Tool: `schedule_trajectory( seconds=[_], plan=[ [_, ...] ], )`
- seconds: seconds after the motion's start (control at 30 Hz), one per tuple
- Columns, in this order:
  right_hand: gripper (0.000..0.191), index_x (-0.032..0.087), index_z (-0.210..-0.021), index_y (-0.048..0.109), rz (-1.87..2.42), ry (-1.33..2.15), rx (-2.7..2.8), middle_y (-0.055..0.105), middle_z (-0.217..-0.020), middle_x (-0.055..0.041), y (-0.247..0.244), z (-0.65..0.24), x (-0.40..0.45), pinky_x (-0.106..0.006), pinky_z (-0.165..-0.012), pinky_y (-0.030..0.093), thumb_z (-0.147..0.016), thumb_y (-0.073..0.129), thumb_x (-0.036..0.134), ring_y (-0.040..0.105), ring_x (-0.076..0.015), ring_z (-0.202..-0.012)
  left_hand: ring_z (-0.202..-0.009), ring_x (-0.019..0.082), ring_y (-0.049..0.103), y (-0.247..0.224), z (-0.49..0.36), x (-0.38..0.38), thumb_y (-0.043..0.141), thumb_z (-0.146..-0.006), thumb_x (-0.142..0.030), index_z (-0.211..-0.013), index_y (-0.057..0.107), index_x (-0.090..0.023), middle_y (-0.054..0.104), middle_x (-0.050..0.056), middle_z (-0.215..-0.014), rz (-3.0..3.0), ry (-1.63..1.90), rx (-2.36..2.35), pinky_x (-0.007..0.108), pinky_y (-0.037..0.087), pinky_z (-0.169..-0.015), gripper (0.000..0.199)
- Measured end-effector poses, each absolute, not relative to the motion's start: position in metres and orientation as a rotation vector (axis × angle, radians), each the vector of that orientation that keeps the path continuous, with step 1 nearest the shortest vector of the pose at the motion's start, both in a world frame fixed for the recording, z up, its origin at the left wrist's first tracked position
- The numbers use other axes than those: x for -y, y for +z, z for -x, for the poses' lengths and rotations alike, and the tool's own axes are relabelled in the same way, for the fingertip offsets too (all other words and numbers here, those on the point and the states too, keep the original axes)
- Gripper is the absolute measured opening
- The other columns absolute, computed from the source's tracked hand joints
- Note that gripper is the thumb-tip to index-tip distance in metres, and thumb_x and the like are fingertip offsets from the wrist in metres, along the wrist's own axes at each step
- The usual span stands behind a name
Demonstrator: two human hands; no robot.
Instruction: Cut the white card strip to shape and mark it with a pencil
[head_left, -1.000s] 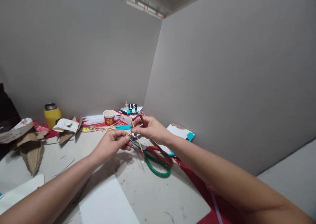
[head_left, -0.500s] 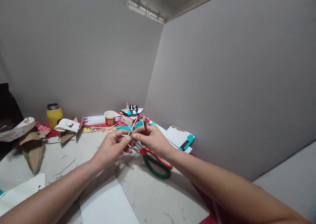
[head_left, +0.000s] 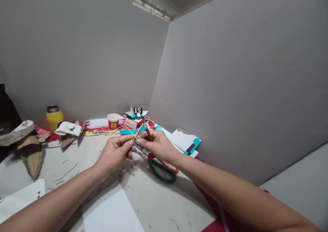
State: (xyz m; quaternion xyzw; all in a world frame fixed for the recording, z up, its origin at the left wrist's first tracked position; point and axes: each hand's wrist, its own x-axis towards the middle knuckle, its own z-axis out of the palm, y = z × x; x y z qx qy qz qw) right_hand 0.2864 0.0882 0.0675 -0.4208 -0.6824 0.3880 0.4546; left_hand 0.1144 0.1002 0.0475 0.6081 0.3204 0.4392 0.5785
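Note:
Two thin wooden sticks [head_left: 139, 129] cross in an X between my hands. My left hand [head_left: 114, 153] pinches them near the crossing with thumb and fingers. From the other side my right hand [head_left: 161, 146] pinches the same spot, its fingertips almost touching the left ones. A dark red pen-like thing [head_left: 148, 134] stands up out of the right hand's fingers; its lower end is hidden. Under the hands, a pair of scissors [head_left: 167, 181] with green and orange-red handles lies on the table, its blades partly covered.
Behind the hands are a red paper cup [head_left: 113, 122], loose sticks and a small model boat [head_left: 136, 113]. On the left stand a yellow bottle [head_left: 54, 120] and cardboard pieces [head_left: 32, 158]. White sheets [head_left: 112, 209] lie in front; grey panels [head_left: 230, 82] close off the back and right.
The view has shifted slightly. The red pen-like thing leans further left, and the sticks have turned a little in my fingers. Both hands keep their pinch.

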Motion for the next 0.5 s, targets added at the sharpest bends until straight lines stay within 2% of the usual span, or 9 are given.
schedule_trajectory(
  seconds=[0.1, 0.27, 0.5],
  plan=[
    [0.022, 0.018, -0.058, 0.060, 1.036, 0.965, 1.686, 0.056, -0.055, 0.0034, 0.065, -0.286, -0.090, -0.026, -0.055, 0.036, -0.075, 0.067, 0.029, 0.046, -0.0110, -0.054, -0.050, 0.008, 0.050, 0.046, -0.115, -0.100, 0.067, -0.076, -0.035, -0.090, 0.074, -0.017, 0.062, -0.002, -0.064, -1.417, 1.042, -0.742, 0.018, 0.033, -0.042, 0.024],
    [0.021, 0.017, -0.061, 0.061, 1.018, 1.029, 1.664, 0.059, -0.057, 0.0031, 0.056, -0.284, -0.095, -0.025, -0.053, 0.036, -0.075, 0.069, 0.032, 0.047, -0.0099, -0.053, -0.050, 0.007, 0.046, 0.044, -0.116, -0.100, 0.066, -0.077, -0.033, -0.080, 0.073, -0.014, 0.058, -0.003, -0.062, -1.417, 1.068, -0.725, 0.019, 0.039, -0.046, 0.020],
    [0.030, 0.018, -0.064, 0.059, 0.963, 1.143, 1.590, 0.060, -0.059, 0.0027, 0.058, -0.281, -0.096, -0.026, -0.055, 0.041, -0.072, 0.073, 0.043, 0.051, -0.0098, -0.053, -0.050, 0.008, 0.049, 0.046, -0.114, -0.100, 0.067, -0.078, -0.032, -0.090, 0.073, -0.017, 0.061, -0.003, -0.064, -1.383, 1.073, -0.707, 0.020, 0.041, -0.047, 0.020]
  ],
)
